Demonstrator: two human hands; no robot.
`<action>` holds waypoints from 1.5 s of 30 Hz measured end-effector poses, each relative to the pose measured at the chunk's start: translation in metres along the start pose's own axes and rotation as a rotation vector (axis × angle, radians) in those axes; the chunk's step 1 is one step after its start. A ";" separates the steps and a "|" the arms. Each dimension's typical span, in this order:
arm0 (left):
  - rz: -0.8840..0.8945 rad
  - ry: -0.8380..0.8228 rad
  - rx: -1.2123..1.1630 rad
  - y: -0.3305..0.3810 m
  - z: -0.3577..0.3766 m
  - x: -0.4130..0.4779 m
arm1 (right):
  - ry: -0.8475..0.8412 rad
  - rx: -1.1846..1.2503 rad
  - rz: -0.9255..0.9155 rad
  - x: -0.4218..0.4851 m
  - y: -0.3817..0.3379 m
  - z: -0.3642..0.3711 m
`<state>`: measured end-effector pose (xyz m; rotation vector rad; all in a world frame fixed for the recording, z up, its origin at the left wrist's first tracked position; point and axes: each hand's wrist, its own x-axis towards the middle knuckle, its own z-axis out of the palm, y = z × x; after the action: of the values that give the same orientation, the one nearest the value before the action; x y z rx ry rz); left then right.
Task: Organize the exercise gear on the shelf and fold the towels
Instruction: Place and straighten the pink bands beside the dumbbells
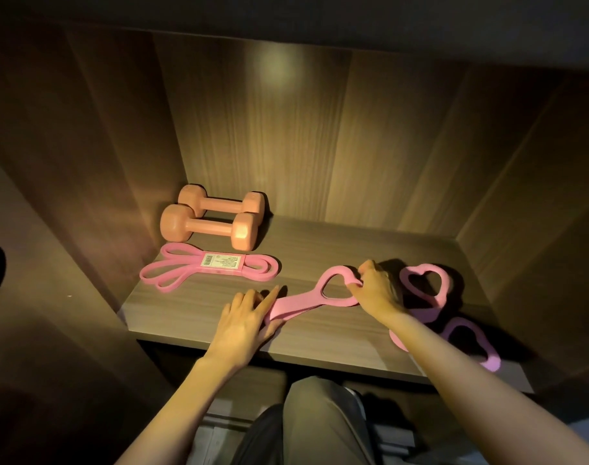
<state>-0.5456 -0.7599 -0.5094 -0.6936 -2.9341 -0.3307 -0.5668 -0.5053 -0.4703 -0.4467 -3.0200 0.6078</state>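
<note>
Pink foam covers the stretch band point(300, 305), which lies on the wooden shelf point(320, 250) near its front edge, about in the middle. Its long axis runs from front-left to back-right. The heart-shaped handle loop is at the back-right end, and the flat strap points toward the left hand point(244, 318). This hand lies flat on the strap's left end with the fingers straight and a little spread, pressing it down on the board. The right hand point(375, 290) pinches the rim of the heart loop between thumb and curled fingers.

Just to the right, behind the right wrist, lies a purple band point(444, 290) of the same shape, with its long axis running back to front. A pink piece shows under the right forearm; I cannot tell which band it belongs to.

At the back left, two orange dumbbells point(212, 226) lie side by side, handles running left to right. In front of them rests a pink looped band point(253, 268) with a label, also lying left to right.
</note>
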 end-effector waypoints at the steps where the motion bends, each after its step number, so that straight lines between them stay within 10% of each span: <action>1: -0.014 -0.018 0.002 0.000 -0.001 0.001 | -0.004 -0.007 -0.001 0.000 0.000 0.002; 13: -0.069 -0.120 -0.284 -0.007 -0.019 0.008 | -0.236 0.250 0.089 0.005 -0.004 -0.006; 22: -0.173 0.136 -0.260 -0.059 -0.061 -0.015 | -0.447 0.582 0.172 -0.033 -0.060 -0.005; 30: -0.297 0.317 -0.223 -0.091 -0.070 -0.048 | -0.418 0.469 0.143 -0.055 -0.114 0.043; 45: -0.519 0.153 0.056 -0.109 -0.052 -0.019 | -0.232 0.414 -0.026 -0.050 -0.126 0.079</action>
<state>-0.5750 -0.8749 -0.4824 0.1098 -2.9138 -0.3225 -0.5595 -0.6607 -0.4930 -0.3328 -2.9724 1.3287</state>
